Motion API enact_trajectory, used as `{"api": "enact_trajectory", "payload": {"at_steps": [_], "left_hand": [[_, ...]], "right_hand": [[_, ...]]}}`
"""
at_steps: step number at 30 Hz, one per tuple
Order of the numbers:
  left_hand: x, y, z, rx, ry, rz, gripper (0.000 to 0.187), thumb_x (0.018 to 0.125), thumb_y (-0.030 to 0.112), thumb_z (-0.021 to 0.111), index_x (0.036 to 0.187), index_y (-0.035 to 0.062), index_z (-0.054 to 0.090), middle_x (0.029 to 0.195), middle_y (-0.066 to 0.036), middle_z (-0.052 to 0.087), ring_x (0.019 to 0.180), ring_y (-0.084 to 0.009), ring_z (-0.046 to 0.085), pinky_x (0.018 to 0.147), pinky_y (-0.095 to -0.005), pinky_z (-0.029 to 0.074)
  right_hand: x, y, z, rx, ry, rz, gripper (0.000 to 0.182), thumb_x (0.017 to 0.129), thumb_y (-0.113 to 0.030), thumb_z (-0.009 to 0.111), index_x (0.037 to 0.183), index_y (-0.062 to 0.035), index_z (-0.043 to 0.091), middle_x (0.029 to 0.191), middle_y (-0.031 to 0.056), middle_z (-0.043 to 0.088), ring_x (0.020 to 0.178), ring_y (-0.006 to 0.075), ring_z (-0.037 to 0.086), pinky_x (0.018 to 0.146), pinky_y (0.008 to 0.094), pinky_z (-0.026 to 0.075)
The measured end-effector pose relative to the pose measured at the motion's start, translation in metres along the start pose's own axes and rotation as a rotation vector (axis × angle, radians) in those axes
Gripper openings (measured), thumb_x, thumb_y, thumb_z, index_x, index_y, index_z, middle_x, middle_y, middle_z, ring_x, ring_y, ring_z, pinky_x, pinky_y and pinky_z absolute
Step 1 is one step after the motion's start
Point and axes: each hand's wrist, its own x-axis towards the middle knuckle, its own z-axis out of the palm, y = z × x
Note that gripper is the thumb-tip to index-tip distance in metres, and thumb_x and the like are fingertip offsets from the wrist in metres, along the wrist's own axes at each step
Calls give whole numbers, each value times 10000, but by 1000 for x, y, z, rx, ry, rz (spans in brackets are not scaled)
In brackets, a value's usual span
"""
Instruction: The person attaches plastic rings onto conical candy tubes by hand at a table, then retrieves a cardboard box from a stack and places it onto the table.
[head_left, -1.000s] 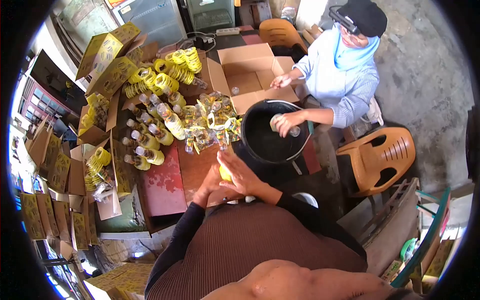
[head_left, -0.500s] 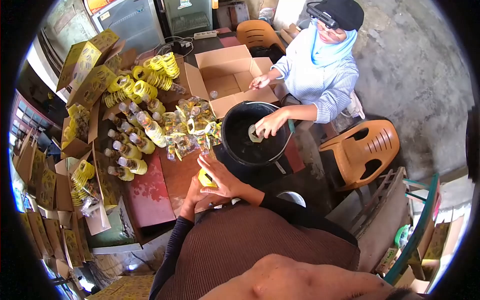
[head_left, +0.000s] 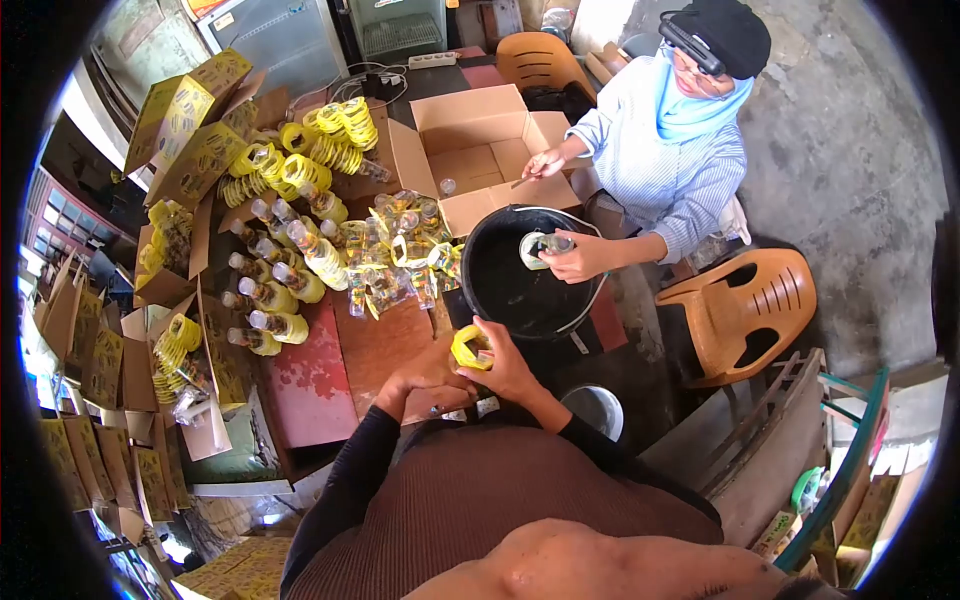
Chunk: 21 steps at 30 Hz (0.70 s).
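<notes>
Head cam again, reading left to right. Far left I've got yellow-printed cardboard boxes [head_left: 219, 340], then a bunch of clear-topped bottles with yellow lower halves [head_left: 268, 295], tipped toward the left. Right of those there's a heap of small clear-and-yellow containers [head_left: 395, 255].

Near side of the table, the left hand [head_left: 425, 370] sits low with its fingers loosely bent toward the right one. Can't tell if it grips anything. Just right of it is the yellow ring [head_left: 472, 347], hollow side up at me, and the right hand [head_left: 508, 375] has thumb and fingers curled round it, opened only as wide as the ring.

That's the change: half a second ago the palms were flat together with the ring between them. Now it's turned out into view, so I reckon the right hand carries it alone.

Further right, a co-worker's hand [head_left: 585, 258] holds a clear jar [head_left: 535, 248] over the black bucket [head_left: 500, 295].
</notes>
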Motion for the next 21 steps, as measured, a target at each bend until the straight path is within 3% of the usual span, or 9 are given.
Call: {"api": "enact_trajectory", "payload": {"at_steps": [4,6,8,9,11,14,15,18,21], "left_hand": [[16,-35,-43,-127,26,-153,649,658,197,795,1219,23,519,1192,-101,554,1105,-234,528,943,-351,426],[28,-53,-66,18,67,-111,520,724,143,763,1175,17,538,1106,-84,589,1030,-180,576,870,-299,466],[39,-68,-88,357,421,-208,522,695,175,761,1144,-2,563,1132,-140,572,1071,-260,558,876,-362,473],[46,-70,-97,356,418,-209,522,695,175,761,1144,-2,563,1132,-140,572,1071,-260,558,876,-362,473],[60,-74,-113,367,764,-313,542,701,183,749,1155,-21,535,1121,-195,560,1042,-316,567,889,-379,465],[79,-128,-140,740,991,-174,599,740,244,731,1219,0,465,1116,-210,575,1015,-334,578,875,-403,451],[85,-134,-142,764,1034,-185,606,756,276,705,1242,18,452,1124,-240,579,1039,-390,560,904,-440,430],[99,-143,-152,426,971,-259,544,755,206,701,1197,-23,483,1079,-189,591,1003,-361,576,916,-416,443],[105,-147,-151,463,978,-241,410,772,188,682,1123,23,551,1027,-187,607,994,-354,580,884,-427,451]], "right_hand": [[-11,9,-10,-58,16,30,860,707,-217,795,1387,-25,305,1279,176,371,1192,296,455,931,370,493],[-19,12,-15,-20,17,88,856,712,-230,789,1388,-29,304,1279,170,368,1188,298,454,940,370,485],[-26,17,-22,-153,37,84,846,718,-202,783,1394,-41,300,1283,167,362,1181,293,455,941,371,484],[-29,20,-25,-176,52,57,846,718,-186,783,1398,-50,298,1284,163,359,1175,285,457,930,369,494],[-34,17,-29,-112,70,121,853,713,-191,787,1398,-51,298,1286,160,356,1177,285,455,929,371,494],[-40,11,-34,-48,116,190,857,701,-186,796,1398,-65,311,1289,147,360,1174,278,459,920,379,495],[-41,10,-34,-49,142,194,856,693,-176,801,1397,-77,325,1289,137,367,1170,273,464,913,385,495],[-47,12,-36,-76,167,215,854,698,-173,799,1400,-79,322,1286,137,365,1175,271,461,910,389,498],[-51,9,-38,-72,170,225,874,703,-198,797,1405,-65,294,1286,150,352,1181,284,453,921,373,501]]}}
